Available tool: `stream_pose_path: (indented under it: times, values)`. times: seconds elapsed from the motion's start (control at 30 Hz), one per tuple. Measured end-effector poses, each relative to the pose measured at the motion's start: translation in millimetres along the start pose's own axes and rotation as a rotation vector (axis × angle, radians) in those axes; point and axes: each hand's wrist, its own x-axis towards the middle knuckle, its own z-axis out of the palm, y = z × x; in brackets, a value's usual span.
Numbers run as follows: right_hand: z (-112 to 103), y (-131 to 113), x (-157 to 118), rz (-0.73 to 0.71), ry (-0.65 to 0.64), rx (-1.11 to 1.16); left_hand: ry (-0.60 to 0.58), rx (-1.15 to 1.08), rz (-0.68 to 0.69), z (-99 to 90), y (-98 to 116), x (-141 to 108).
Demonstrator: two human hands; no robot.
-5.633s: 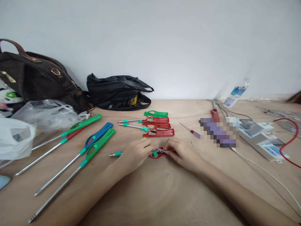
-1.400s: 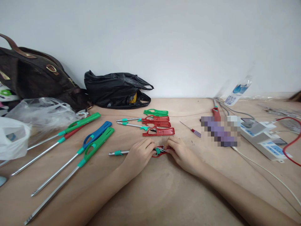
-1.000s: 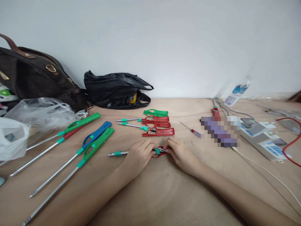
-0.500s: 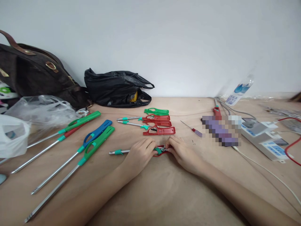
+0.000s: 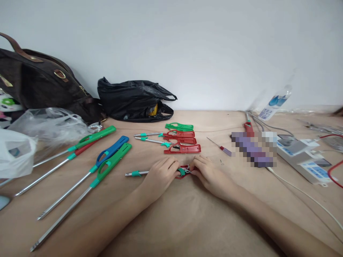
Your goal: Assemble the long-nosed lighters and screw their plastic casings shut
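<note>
An opened red long-reach lighter [image 5: 184, 172] lies on the table in front of me, its metal tube pointing left and thin wires showing in the handle. My left hand [image 5: 162, 176] is closed around it near the green trigger, covering part of the tube. At the handle's right end, my right hand [image 5: 211, 175] has its fingertips pinched together by the wires. Those fingers hide exactly what they grip. Beyond my hands lie several red handle halves [image 5: 184, 148], some with tubes attached, and a green half [image 5: 179, 126].
Several long lighters [image 5: 114, 162] lie at left, beside plastic bags [image 5: 16, 153]. A black bag [image 5: 134, 100] and a dark backpack [image 5: 53, 82] stand behind. At right are a screwdriver [image 5: 225, 150], a blurred purple object [image 5: 250, 150], a power strip [image 5: 308, 160] with cables and a bottle [image 5: 276, 103].
The whole view has shifted slightly. Both hands stay at the opened lighter, with only a small movement of the right fingers at the wires.
</note>
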Motion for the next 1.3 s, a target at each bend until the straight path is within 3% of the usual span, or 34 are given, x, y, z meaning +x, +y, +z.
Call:
stream_pose_path:
  times: [0.9, 1.3]
  values:
    - [-0.5, 2.3, 1.0, 0.045, 0.032, 0.148, 0.049, -0.014, 0.022, 0.5, 0.0, 0.6]
    - [-1.9, -2.9, 1.6, 0.046, 0.03, 0.072, 0.058, -0.017, 0.048, 0.4, -1.7, 0.0]
